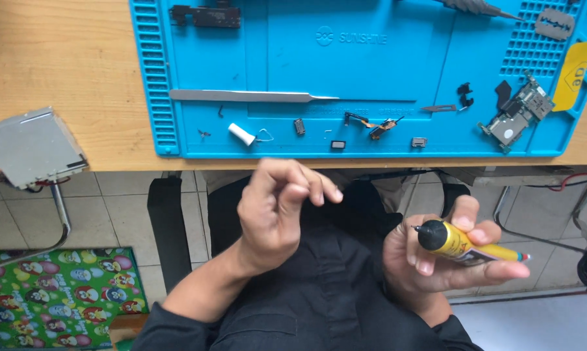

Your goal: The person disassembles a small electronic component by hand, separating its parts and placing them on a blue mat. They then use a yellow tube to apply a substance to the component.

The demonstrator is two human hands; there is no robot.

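We clamp our right hand (436, 260) around the yellow glue tube with its black needle nozzle (462, 245), its long axis lying left-to-right with the tip pointing toward our left hand (277, 211), whose fingers curl loosely together, empty, just beside it.

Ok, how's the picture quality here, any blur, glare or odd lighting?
Head view: even daylight with soft shadows; the blue mat and tweezers are sharp; the left hand has slightly soft fingertips; the right hand holding the yellow tube is clear; the floor at bottom right is washed out bright; wide-angle lens bends the desk edge.
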